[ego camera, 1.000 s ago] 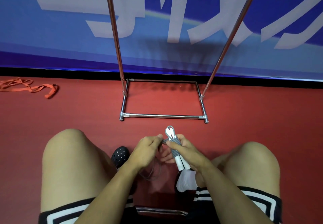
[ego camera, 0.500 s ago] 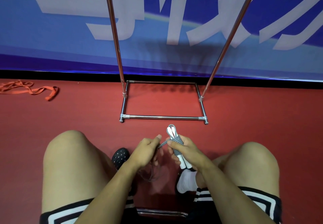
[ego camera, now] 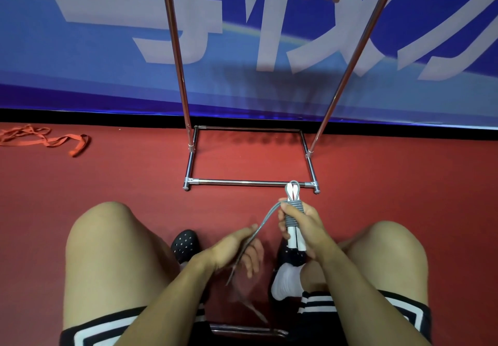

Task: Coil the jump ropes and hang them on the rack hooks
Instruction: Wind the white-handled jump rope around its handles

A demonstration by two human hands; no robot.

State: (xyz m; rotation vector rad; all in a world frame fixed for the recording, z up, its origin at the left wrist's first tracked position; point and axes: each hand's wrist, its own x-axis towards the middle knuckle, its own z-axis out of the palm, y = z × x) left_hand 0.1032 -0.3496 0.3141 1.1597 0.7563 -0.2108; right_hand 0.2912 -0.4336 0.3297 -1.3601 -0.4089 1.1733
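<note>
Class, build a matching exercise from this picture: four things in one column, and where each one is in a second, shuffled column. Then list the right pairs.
Things
1. jump rope handles
2. orange strap
3. rack base frame
4. black shoe

Places
A. on the floor by the wall, far left
B. gripped in the right hand
C. between the knees, beside the left hand
D. on the red floor ahead of the knees

Pairs: 1-B, 2-A, 3-D, 4-C
</note>
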